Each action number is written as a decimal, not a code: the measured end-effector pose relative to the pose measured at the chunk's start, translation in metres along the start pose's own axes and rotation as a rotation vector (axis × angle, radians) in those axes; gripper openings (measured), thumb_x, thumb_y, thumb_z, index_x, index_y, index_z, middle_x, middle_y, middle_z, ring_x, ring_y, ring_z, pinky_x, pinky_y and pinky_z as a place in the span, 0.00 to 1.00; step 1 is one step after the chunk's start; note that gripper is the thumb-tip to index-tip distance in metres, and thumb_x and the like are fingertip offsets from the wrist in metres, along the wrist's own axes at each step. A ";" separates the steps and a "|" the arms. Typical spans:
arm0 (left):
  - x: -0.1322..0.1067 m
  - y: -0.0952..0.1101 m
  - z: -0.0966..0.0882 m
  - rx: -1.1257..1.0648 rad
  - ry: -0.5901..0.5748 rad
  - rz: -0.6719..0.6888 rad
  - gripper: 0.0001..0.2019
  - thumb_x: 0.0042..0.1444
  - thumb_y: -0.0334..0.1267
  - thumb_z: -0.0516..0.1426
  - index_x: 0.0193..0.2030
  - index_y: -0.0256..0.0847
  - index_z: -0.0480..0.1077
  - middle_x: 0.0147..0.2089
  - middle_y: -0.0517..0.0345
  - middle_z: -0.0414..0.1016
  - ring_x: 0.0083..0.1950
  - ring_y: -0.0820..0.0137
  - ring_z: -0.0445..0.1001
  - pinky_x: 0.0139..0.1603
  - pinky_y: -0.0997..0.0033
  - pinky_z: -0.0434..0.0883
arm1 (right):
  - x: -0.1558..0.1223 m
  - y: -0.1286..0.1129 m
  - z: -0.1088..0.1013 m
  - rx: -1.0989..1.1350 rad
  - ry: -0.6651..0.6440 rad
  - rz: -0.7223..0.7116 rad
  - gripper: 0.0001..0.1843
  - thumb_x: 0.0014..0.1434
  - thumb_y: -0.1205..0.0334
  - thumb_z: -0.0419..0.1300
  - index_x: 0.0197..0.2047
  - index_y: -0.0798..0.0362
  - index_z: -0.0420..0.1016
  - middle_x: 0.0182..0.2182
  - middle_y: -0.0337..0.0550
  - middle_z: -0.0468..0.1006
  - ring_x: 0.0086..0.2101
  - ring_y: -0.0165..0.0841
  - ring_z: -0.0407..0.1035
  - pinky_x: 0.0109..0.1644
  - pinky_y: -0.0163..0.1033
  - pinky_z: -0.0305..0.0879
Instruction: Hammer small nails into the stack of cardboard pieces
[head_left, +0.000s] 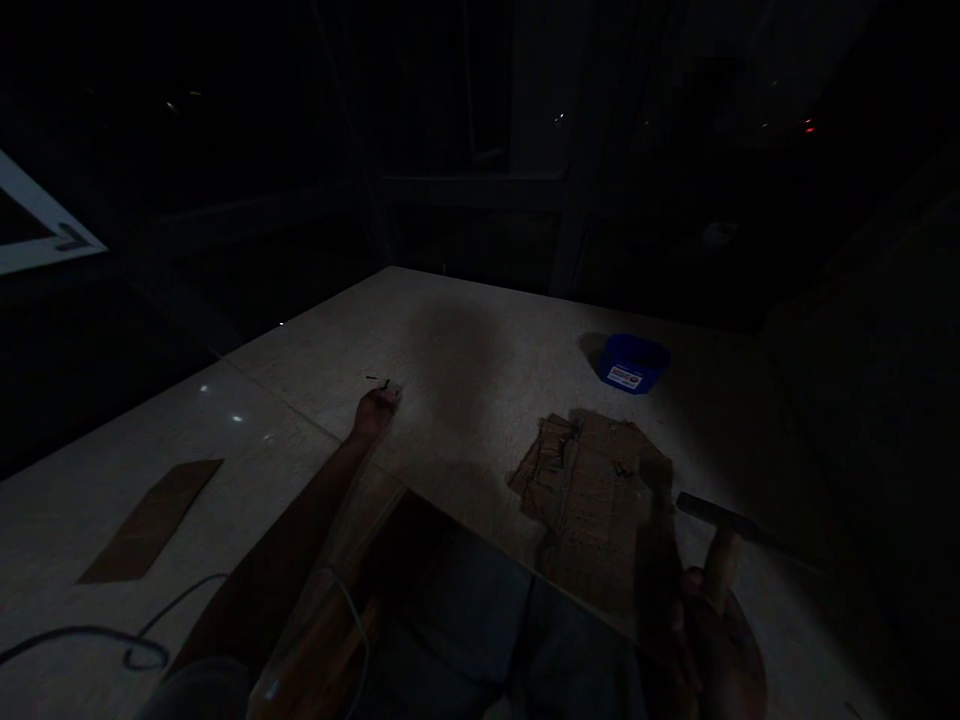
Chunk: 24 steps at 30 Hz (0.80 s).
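My left hand (373, 413) reaches out over the pale table, its fingers closed on a small pale piece (391, 387). The dim light hides what kind of piece it is. A thin dark sliver (372, 378) lies just beyond those fingers. At the lower right, my right hand (724, 650) is wrapped round the wooden handle of a hammer (721, 565). The hammer's dark metal head points up and lies crosswise, near the right edge of a torn, creased sheet of cardboard (592, 490).
A blue plastic tub (632, 365) with a white label stands behind the cardboard. On the left lies a flat brown cardboard piece (154, 520), near a grey cable (97, 632). A wooden board or stool part (330, 640) shows below the table edge. The surroundings are very dark.
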<state>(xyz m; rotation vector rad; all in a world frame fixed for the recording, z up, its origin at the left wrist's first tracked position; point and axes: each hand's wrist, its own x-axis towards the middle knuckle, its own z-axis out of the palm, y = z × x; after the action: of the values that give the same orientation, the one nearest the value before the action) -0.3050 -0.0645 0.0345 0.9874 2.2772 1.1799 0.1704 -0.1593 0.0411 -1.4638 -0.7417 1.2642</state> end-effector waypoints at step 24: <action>-0.129 0.139 0.157 -0.591 -0.748 0.157 0.17 0.42 0.48 0.71 0.33 0.39 0.79 0.36 0.53 0.82 0.35 0.67 0.78 0.35 0.69 0.72 | 0.014 0.020 0.004 0.197 -0.102 -0.034 0.20 0.57 0.43 0.64 0.40 0.48 0.64 0.20 0.29 0.72 0.08 0.21 0.50 0.10 0.27 0.49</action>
<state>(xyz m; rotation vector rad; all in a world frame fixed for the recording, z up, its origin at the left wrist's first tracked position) -0.0650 -0.0191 0.0620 1.1189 1.1995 1.1721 0.1669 -0.1511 0.0179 -1.2310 -0.6850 1.3538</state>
